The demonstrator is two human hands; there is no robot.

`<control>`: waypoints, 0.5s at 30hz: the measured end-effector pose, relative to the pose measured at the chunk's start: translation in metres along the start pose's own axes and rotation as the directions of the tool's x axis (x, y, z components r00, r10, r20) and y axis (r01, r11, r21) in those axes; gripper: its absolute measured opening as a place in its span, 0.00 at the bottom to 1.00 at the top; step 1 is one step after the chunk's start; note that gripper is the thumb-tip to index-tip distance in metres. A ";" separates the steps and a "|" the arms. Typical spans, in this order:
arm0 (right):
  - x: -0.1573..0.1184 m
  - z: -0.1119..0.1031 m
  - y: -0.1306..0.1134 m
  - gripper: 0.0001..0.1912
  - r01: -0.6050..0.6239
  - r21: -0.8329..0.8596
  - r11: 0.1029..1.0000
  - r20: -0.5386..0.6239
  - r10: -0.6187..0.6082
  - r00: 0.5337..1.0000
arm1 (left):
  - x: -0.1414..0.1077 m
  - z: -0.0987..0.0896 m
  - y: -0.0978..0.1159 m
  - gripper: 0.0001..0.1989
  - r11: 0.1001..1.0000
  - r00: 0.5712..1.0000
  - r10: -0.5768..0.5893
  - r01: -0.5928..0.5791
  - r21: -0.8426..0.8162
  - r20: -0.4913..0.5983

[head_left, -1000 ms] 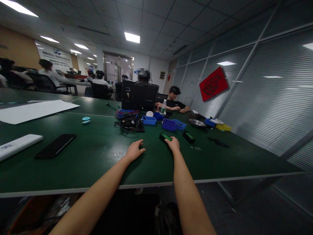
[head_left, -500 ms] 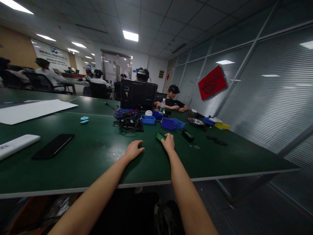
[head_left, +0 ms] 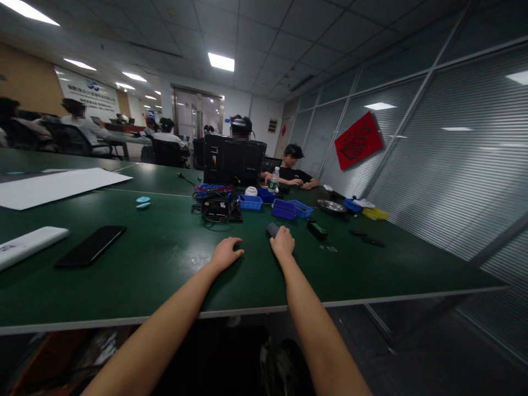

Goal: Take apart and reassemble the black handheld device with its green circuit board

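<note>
My right hand (head_left: 282, 241) grips a small dark grey, flat oblong case (head_left: 271, 228) just above or on the green table (head_left: 173, 286); its smooth grey face is up, and the fingers cover its near end. My left hand (head_left: 226, 253) rests on the table to the left with nothing in it, thumb and fingers apart. Right of my right hand lies a black case with a green circuit board (head_left: 317, 230) in it. Small clear pieces (head_left: 331, 249) lie near that case. Farther right are two flat dark pieces (head_left: 372, 241).
Blue bins (head_left: 283, 208), a black adapter with cables (head_left: 216, 208) and a monitor (head_left: 234, 160) stand beyond my hands. A metal dish (head_left: 331, 206) and a yellow bin (head_left: 374, 212) are at right. A phone (head_left: 91, 246) and a white bar (head_left: 31, 246) lie left. A person sits across.
The piece in my right hand has turned over: its green circuit board side showed before, and a dark grey face shows now. My left hand has stayed in place.
</note>
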State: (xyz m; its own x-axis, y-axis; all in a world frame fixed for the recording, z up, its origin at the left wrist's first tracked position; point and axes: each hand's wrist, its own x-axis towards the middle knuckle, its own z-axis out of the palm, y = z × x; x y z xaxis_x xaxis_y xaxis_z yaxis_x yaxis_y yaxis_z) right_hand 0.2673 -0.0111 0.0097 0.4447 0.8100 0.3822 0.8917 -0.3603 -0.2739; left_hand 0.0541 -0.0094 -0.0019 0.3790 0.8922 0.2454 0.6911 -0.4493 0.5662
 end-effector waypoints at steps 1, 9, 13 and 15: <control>-0.003 0.001 -0.003 0.21 0.022 -0.030 0.999 -0.031 -0.023 0.999 | 0.000 0.000 0.000 0.20 1.000 1.000 0.003 -0.003 0.002 0.001; -0.019 0.000 -0.028 0.27 0.119 0.071 0.990 -0.004 -0.119 0.993 | 0.002 0.003 -0.005 0.19 0.999 0.999 0.040 -0.039 0.025 -0.019; -0.011 -0.005 -0.018 0.30 -0.058 0.162 0.985 0.134 0.036 0.990 | 0.003 0.005 -0.008 0.19 0.998 0.998 0.059 -0.058 0.023 -0.031; -0.008 -0.004 -0.013 0.29 -0.095 0.178 0.979 0.195 0.059 0.979 | 0.003 0.005 -0.009 0.19 0.998 0.998 0.057 -0.056 0.019 -0.038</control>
State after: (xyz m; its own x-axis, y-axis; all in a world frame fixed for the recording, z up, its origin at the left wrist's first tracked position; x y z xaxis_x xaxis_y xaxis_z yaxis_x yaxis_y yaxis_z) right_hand 0.2522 -0.0146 0.0141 0.4719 0.8618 0.1863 0.8162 -0.3471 -0.4619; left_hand 0.0527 -0.0026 -0.0104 0.3940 0.8662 0.3075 0.6799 -0.4998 0.5367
